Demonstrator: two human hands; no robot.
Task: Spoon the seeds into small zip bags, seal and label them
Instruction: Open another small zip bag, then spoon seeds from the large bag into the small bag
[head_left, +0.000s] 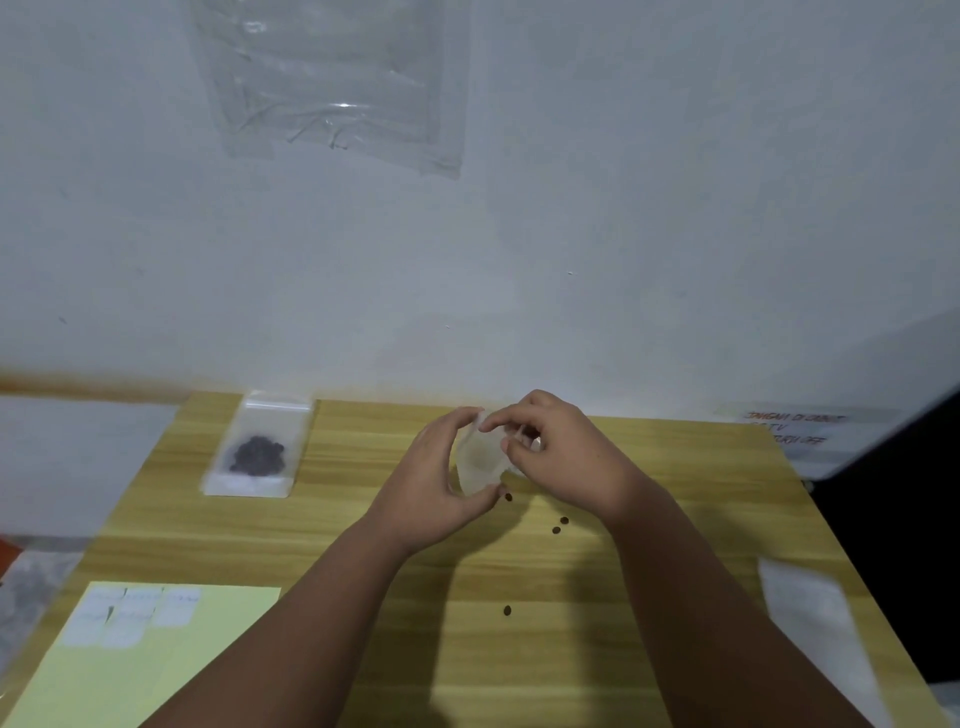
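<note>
A small clear zip bag (480, 457) is held above the wooden table (395, 525) between both hands. My left hand (428, 486) curls round its left side and bottom. My right hand (558, 454) pinches its top edge with thumb and fingers. Whether the bag holds seeds I cannot tell. Several dark seeds lie loose on the table, one (508, 498) just below the bag, two (560, 525) to its right and one (507, 610) nearer to me. A filled zip bag (257, 449) with a dark heap of seeds lies flat at the table's far left.
A yellow sheet (171, 670) with white labels (130, 616) lies at the near left. Clear plastic bags (815, 618) lie by the right edge. A wall stands right behind the table, with a plastic sheet (337, 88) stuck on it. A dark object (904, 467) sits at the right.
</note>
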